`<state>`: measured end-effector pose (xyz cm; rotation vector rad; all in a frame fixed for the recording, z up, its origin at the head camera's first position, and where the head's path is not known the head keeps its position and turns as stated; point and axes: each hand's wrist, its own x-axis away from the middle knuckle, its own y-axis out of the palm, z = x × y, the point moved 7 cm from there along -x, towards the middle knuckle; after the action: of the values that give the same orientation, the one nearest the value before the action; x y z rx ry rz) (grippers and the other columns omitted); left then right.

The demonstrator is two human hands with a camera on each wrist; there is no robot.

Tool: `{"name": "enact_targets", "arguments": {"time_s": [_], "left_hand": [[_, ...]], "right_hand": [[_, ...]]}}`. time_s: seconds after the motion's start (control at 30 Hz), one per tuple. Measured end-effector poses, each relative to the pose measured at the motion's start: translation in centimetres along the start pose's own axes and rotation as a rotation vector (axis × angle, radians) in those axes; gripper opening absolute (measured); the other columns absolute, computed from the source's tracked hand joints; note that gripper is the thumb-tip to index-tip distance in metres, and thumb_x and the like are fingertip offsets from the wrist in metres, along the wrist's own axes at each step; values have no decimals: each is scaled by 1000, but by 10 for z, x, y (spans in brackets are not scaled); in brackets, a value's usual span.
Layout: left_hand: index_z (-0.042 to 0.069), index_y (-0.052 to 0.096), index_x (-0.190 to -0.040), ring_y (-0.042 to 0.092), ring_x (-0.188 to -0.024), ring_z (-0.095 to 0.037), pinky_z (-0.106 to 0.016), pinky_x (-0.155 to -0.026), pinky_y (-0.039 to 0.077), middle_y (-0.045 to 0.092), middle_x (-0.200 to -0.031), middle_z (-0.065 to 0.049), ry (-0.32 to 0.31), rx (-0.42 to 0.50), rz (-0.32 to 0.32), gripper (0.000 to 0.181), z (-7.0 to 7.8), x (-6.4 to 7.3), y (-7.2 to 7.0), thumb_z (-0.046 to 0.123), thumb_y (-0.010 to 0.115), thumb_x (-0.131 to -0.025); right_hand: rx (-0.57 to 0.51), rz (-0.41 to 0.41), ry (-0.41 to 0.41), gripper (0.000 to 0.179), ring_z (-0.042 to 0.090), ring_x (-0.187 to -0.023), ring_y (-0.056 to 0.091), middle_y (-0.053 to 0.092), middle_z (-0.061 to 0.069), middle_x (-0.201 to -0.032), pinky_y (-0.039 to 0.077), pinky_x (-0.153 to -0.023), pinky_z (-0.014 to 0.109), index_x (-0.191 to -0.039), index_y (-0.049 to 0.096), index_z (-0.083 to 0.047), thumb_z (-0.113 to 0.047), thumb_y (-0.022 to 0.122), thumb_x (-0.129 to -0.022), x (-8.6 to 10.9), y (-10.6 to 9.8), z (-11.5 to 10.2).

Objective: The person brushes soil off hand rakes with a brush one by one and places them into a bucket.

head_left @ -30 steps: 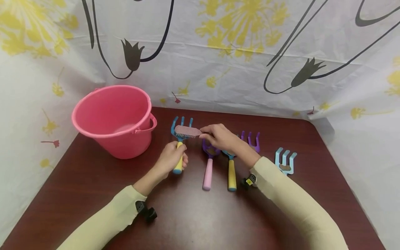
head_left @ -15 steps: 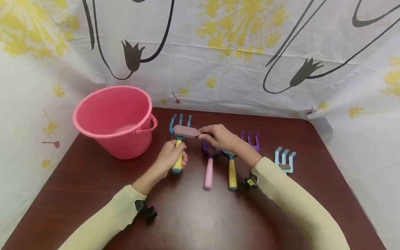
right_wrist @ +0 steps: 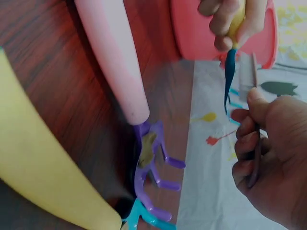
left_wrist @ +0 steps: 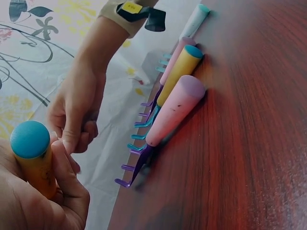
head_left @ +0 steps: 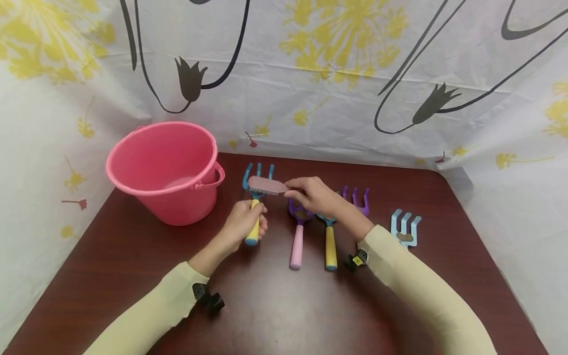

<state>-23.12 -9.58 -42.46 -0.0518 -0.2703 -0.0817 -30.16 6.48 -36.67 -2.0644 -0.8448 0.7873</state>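
Head view, left hand: left hand [head_left: 241, 220] sits mid-frame, fingers curled round the yellow handle of a blue fork [head_left: 254, 229], tines pointing toward the top.
Head view, right hand: right hand [head_left: 314, 195], just right of centre, pinches the handle end of a pink brush [head_left: 267, 185] between thumb and fingers.
Head view, brush and fork: brush lies crosswise over the fork's head, bristles down; whether they touch, I cannot tell.
Head view, bucket: pink bucket [head_left: 182, 207] stands upright at left, on the dark red table [head_left: 275, 305].
Head view, other forks: a pink-handled purple fork [head_left: 296, 246] and a yellow-handled blue fork [head_left: 330, 246] lie side by side right of centre; a second purple fork [head_left: 358, 203] and a light-blue fork [head_left: 405, 235] lie farther right, partly behind the right arm. Brown patches on some heads.
Left wrist view, grip: lower left, fingers wrap the held handle, its blue end toward me; right hand hangs above, fingers folded in, their hold unclear.
Left wrist view, row: pink, yellow, pink and pale handles run from the centre to the top.
Right wrist view, brush: at right, thumb and curled fingers grip the thin handle; blurred bristles face the blue fork, just beside it.
Right wrist view, bucket: behind the left hand, top right.
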Motion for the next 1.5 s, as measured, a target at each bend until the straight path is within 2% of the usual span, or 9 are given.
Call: {"name": "enact_targets", "arguments": {"time_s": [0.1, 0.33, 0.6, 1.07, 1.3, 1.5], "left_hand": [[-4, 55, -112, 60, -52, -18, -30, -53, 56, 62, -72, -14, -2, -7, -5, 22, 1, 0, 1, 15, 51, -102], [-4, 54, -112, 61, -53, -18, -30, -55, 57, 62, -72, -14, -20, 12, 7, 22, -2, -1, -1, 15, 50, -103], [-7, 54, -114, 61, -52, -18, -30, -55, 57, 62, -71, -13, -17, 16, 11, 25, 0, 3, -3, 16, 51, -102], [-4, 54, -114, 61, -52, -17, -30, -56, 57, 62, -73, -13, -12, 10, 20, 24, 1, 3, -5, 17, 52, -102], [-4, 54, -115, 61, -54, -16, -29, -55, 57, 63, -74, -14, -8, -3, 21, 24, 1, 2, -6, 16, 53, -102], [-3, 54, -115, 65, -56, -20, -32, -57, 58, 64, -77, -16, -10, -65, 18, 24, 1, 0, -9, 17, 55, -102]], "right_hand": [[-1, -18, -7, 23, 10, -64, 55, 72, 9, -100, 49, -65, 32, -118, 70, 3, -11, 61, -103, -1, 2, -5], [30, -15, 28, 20, 10, -59, 51, 68, 8, -88, 46, -60, 31, -114, 70, 3, -11, 61, -103, -7, 5, 1], [80, 88, 89, 14, 12, -57, 48, 62, 3, -77, 44, -58, 34, -102, 68, 0, -11, 60, -103, -5, -7, 15], [-10, 137, 131, 23, 14, -52, 47, 63, 3, -79, 45, -59, 34, -115, 68, 1, -17, 58, -105, -5, -11, 9], [-40, 127, 166, 26, 17, -52, 48, 64, 5, -78, 45, -60, 36, -120, 68, 2, -17, 59, -105, 6, -14, 13], [-56, 131, 198, 28, 20, -59, 50, 68, 12, -91, 45, -63, 36, -122, 67, 2, -19, 58, -105, 15, -18, 19]]}}
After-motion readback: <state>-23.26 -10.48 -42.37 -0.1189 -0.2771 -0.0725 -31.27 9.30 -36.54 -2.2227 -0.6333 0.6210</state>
